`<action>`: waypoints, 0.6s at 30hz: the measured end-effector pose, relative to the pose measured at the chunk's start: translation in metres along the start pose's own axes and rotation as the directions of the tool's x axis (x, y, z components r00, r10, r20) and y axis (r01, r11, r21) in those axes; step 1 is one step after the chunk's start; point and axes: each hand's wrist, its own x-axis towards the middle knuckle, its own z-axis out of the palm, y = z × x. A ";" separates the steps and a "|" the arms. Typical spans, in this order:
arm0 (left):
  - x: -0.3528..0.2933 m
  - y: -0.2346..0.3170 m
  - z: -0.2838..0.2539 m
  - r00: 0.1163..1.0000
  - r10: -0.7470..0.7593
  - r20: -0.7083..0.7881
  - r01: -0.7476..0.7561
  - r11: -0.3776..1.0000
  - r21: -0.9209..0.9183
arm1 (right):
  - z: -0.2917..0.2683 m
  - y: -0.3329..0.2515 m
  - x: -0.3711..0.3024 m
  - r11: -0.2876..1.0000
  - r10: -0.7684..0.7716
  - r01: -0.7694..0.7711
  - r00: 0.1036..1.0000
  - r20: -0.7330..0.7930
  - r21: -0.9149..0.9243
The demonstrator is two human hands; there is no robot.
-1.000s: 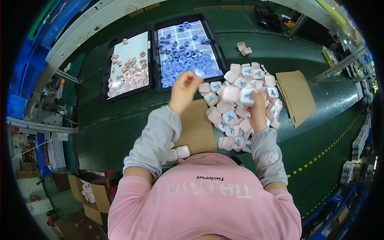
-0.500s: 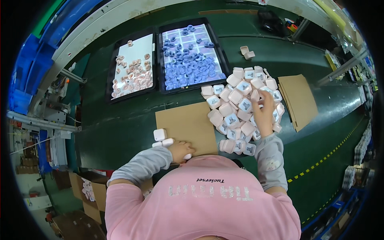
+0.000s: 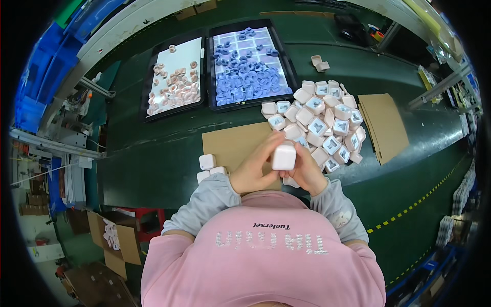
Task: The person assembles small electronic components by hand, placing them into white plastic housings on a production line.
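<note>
In front of my chest, a small white rounded box (image 3: 284,155) is held between my two hands. My left hand (image 3: 251,169) curls around its left side, fingers behind it. On the other side, the fingers of my right hand (image 3: 310,173) press against the box. Just to the right lies a heap of pale pink ring boxes (image 3: 306,115), some open with light inserts showing. A flat cardboard sheet (image 3: 225,146) lies beneath and behind my left hand. Several white boxes (image 3: 207,161) sit at its left edge.
Further back are a black-rimmed tray (image 3: 204,71) with pinkish rings and another tray (image 3: 294,84) with many blue rings. An open pink box (image 3: 320,63) stands beyond the heap. More cardboard sheets (image 3: 382,128) lie at right. A carton (image 3: 125,245) stands at lower left.
My right hand has come back from the heap, and my left hand has lifted off the cardboard edge. They now meet at the white box in front of my chest.
</note>
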 end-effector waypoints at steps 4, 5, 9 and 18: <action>-0.011 0.006 0.004 0.923 -0.370 0.100 0.336 0.653 -0.679 | 0.015 -0.001 -0.013 0.954 -0.173 0.143 0.980 -0.096 -0.263; -0.011 -0.002 0.003 0.927 -0.364 0.093 0.334 0.684 -0.648 | 0.015 0.000 -0.016 0.881 -0.222 0.168 0.972 -0.073 -0.441; -0.014 -0.003 0.010 0.915 -0.394 0.089 0.358 0.688 -0.632 | 0.013 0.008 -0.016 0.557 -0.387 0.255 0.922 0.025 -0.791; -0.011 -0.009 -0.006 0.924 -0.333 0.187 0.381 0.773 -0.507 | 0.027 0.005 -0.019 0.191 -0.479 0.299 0.860 0.177 -0.935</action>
